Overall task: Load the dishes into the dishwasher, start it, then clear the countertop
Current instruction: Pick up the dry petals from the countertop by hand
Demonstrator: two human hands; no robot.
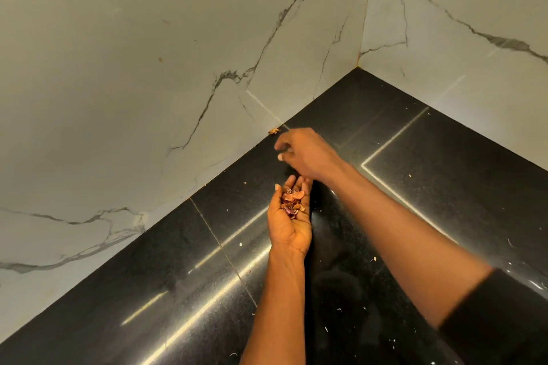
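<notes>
On the black countertop, near the corner of the marble-tiled wall, your left hand lies palm up, fingers gently cupped and nearly straight, carrying a small heap of reddish-brown peelings in the palm. Your right hand reaches across just beyond it, back uppermost, fingers bent downward. I cannot tell whether they pinch anything. One orange-brown scrap sits where counter meets wall, just beside the right fingertips and apart from them. Pale flecks are scattered over the counter surface. A black sleeve covers your right upper forearm.
</notes>
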